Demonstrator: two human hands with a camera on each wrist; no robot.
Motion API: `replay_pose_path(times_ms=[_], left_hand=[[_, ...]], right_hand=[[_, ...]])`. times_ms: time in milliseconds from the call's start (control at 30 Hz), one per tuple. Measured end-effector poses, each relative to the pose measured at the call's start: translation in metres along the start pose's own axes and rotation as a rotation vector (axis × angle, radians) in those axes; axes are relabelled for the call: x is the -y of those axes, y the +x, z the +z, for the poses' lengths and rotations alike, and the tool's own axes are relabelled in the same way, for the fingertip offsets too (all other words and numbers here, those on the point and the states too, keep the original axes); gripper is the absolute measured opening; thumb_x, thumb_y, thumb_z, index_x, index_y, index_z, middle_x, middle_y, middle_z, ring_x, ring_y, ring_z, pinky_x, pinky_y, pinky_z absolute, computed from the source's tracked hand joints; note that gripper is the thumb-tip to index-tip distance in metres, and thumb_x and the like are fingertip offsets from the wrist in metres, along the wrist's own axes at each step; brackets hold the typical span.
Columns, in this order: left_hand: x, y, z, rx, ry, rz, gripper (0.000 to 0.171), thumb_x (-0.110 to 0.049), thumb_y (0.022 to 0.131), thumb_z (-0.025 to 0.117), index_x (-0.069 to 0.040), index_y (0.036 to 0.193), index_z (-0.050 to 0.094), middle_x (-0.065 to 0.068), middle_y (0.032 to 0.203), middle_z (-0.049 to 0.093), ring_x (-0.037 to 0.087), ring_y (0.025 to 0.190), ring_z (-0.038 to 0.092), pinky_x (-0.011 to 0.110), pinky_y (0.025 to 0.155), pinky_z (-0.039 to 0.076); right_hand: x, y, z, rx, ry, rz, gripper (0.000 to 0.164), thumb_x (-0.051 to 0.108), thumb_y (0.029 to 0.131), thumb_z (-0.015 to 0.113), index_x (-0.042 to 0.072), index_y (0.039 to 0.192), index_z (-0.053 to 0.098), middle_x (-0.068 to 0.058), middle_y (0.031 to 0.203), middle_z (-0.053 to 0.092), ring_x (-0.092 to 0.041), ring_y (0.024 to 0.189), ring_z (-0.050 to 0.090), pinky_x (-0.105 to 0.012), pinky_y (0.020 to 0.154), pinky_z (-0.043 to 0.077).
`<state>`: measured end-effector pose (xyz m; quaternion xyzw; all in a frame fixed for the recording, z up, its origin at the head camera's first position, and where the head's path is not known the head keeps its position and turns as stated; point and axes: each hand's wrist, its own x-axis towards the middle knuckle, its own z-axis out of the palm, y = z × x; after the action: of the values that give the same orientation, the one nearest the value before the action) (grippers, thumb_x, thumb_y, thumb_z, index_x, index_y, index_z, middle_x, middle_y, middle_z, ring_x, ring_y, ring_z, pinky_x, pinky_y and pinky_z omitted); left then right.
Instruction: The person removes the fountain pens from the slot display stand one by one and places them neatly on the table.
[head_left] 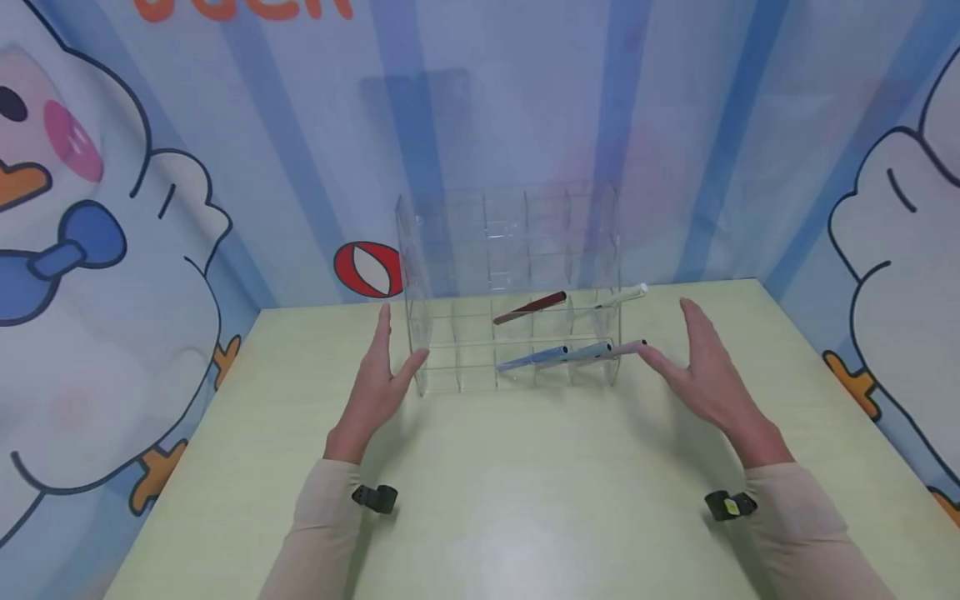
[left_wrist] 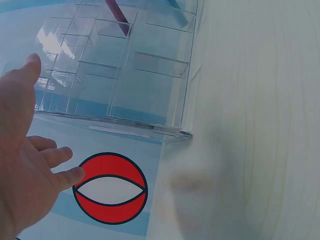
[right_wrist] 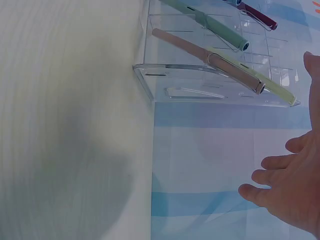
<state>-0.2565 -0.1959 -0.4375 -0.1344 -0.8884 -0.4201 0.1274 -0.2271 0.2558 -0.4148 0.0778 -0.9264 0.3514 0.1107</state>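
Note:
A clear acrylic rack (head_left: 453,343) with several compartments stands on the table, pens slanting in its lower tiers. My left hand (head_left: 378,383) is held upright by its left side, fingers straight and holding nothing. On the opposite side, my right hand (head_left: 705,375) is spread likewise, the thumb tip close to the butt of a pink pen (head_left: 628,347). Beside that pen in the lower row lie a teal pen (head_left: 588,352) and a blue pen (head_left: 536,358). One tier up rest a dark red pen (head_left: 531,307) and a pale pen (head_left: 628,294), pale yellow-green in the right wrist view.
The pale wooden-look table (head_left: 525,475) runs back to a blue striped backdrop (head_left: 300,150) with cartoon ducks at both sides. A red and white ball (head_left: 367,269) is printed on it behind the rack's left side. Black wrist cameras sit on both sleeves.

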Motion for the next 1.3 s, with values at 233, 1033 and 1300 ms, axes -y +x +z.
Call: replay_pose_path(times_ms=[233, 1033, 1300], left_hand=[[-0.001, 0.000, 0.001, -0.032, -0.013, 0.044, 0.085, -0.046, 0.100, 0.057, -0.022, 0.163, 0.004, 0.002, 0.167, 0.013, 0.030, 0.149, 0.023, 0.054, 0.119, 0.022], [-0.002, 0.012, 0.010, -0.122, -0.173, 0.066, 0.072, -0.031, 0.098, 0.066, -0.022, 0.159, 0.027, 0.004, 0.163, 0.028, 0.033, 0.143, 0.036, 0.054, 0.113, 0.036], [-0.006, 0.019, 0.011, -0.105, -0.184, 0.047, 0.078, -0.033, 0.095, 0.070, -0.018, 0.159, 0.026, 0.005, 0.161, 0.030, 0.037, 0.142, 0.038, 0.055, 0.111, 0.037]], right_hand=[[0.002, 0.003, -0.003, -0.040, 0.030, -0.021, 0.093, 0.051, 0.098, 0.057, 0.008, 0.161, 0.003, -0.022, 0.165, 0.007, -0.045, 0.149, 0.010, -0.071, 0.112, 0.016], [0.021, 0.021, -0.003, -0.150, 0.173, -0.092, 0.086, 0.042, 0.100, 0.058, 0.009, 0.162, 0.007, -0.021, 0.164, 0.016, -0.045, 0.146, 0.021, -0.067, 0.111, 0.025], [0.025, 0.031, -0.004, -0.179, 0.213, -0.116, 0.084, 0.042, 0.099, 0.059, 0.013, 0.162, 0.011, -0.015, 0.164, 0.017, -0.036, 0.149, 0.020, -0.062, 0.115, 0.025]])
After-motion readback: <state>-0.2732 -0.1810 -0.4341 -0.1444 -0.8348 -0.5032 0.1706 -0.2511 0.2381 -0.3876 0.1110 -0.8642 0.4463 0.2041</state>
